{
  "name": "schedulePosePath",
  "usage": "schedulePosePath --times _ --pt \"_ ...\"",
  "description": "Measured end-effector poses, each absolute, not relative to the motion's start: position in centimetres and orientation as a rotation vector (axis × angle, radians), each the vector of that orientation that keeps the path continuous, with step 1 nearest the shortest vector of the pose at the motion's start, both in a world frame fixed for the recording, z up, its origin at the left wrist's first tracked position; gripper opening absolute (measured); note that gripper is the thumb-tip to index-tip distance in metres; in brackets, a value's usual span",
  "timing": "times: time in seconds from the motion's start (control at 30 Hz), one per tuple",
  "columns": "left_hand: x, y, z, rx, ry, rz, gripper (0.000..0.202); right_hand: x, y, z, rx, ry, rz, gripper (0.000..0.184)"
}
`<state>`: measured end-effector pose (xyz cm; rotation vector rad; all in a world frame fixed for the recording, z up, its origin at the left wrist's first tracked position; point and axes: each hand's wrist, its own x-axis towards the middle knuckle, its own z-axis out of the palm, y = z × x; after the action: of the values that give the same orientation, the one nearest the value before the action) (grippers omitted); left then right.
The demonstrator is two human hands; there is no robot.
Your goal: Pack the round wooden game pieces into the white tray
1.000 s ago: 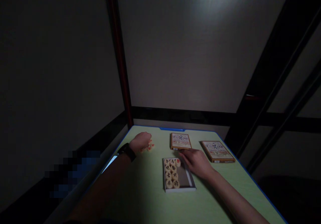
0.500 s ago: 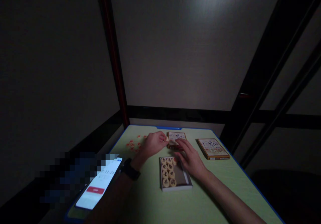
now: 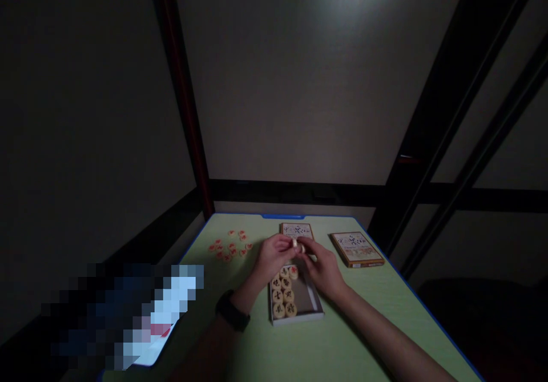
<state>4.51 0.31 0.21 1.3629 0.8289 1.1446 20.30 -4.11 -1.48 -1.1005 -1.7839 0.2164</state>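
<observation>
My left hand (image 3: 274,256) and my right hand (image 3: 322,266) meet above the far end of a shallow white tray (image 3: 315,309) on the green table (image 3: 342,348). Between their fingertips sits a pale round game piece (image 3: 295,246), pinched from both sides. The tray's left half holds several cream discs (image 3: 282,296) with dark and red characters in two columns; its right half is bare. A black watch is on my left wrist.
Several red-marked discs (image 3: 229,246) lie loose at the table's far left. Two flat printed boxes lie at the far edge, one (image 3: 297,230) behind my hands and one (image 3: 356,249) to the right. A lit phone (image 3: 160,336) rests at the near left corner.
My left hand came from the loose discs at the far left across to the tray, carrying a piece. My right hand lifted from the tray's edge to meet it. The view tilted down.
</observation>
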Motion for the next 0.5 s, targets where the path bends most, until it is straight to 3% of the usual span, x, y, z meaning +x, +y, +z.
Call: schedulePosePath --times 0.2,0.5 --pt "3.3 1.4 -0.6 1.333 0.971 1.243 0.027 20.9 -3.2 -0.8 -1.093 -1.627 0.52 0.016" --pt "2.8 1.8 -1.5 1.496 1.01 1.186 0.027 22.0 -3.0 0.2 -1.036 -1.7 0.9 0.022"
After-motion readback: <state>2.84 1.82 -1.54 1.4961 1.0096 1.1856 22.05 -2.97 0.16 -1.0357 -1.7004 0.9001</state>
